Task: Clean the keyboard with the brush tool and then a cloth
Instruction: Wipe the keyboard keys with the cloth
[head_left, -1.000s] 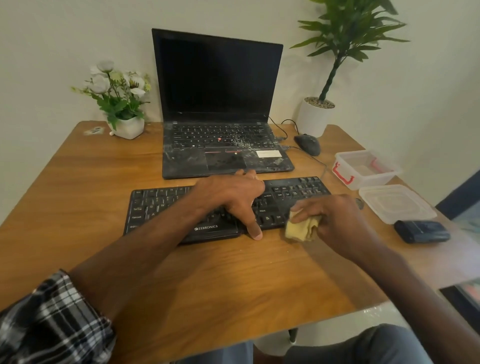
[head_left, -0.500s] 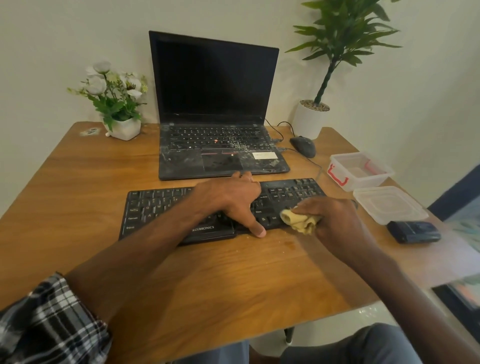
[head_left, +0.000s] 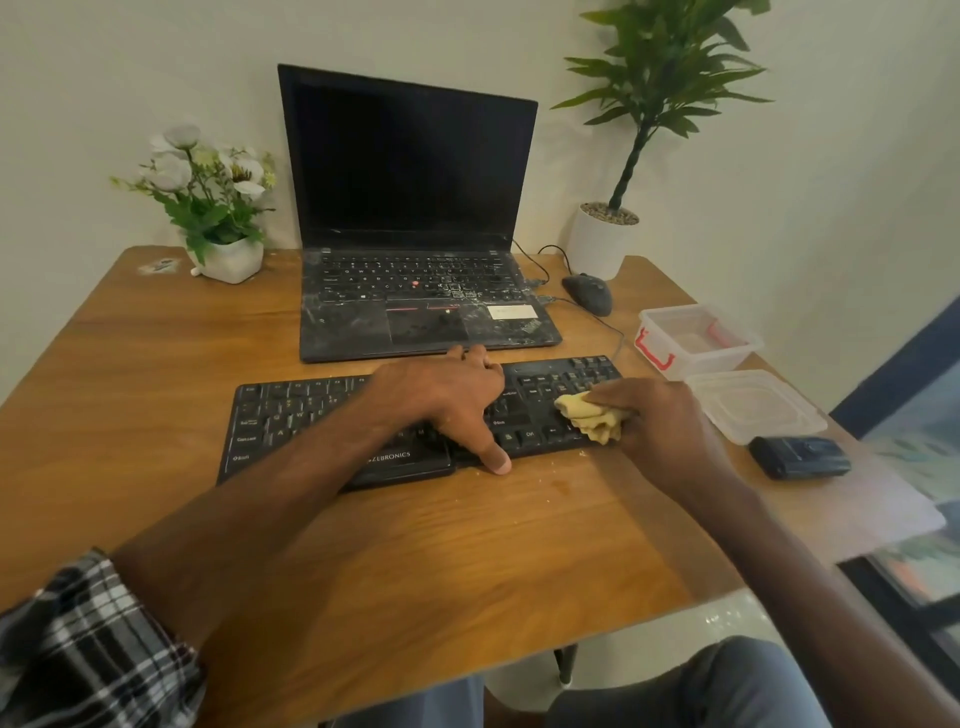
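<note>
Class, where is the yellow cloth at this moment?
In the head view, the yellow cloth is bunched in the right hand, on the right end of the black keyboard.

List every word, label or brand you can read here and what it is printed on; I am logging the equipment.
"ZEBRONICS": front edge of the black keyboard, beside the left hand.
"Ctrl": a key near the cloth gripped by the right hand.
Other key legends: too small or blurred.
Laptop white sticker and palm-rest logo: unreadable.
</note>
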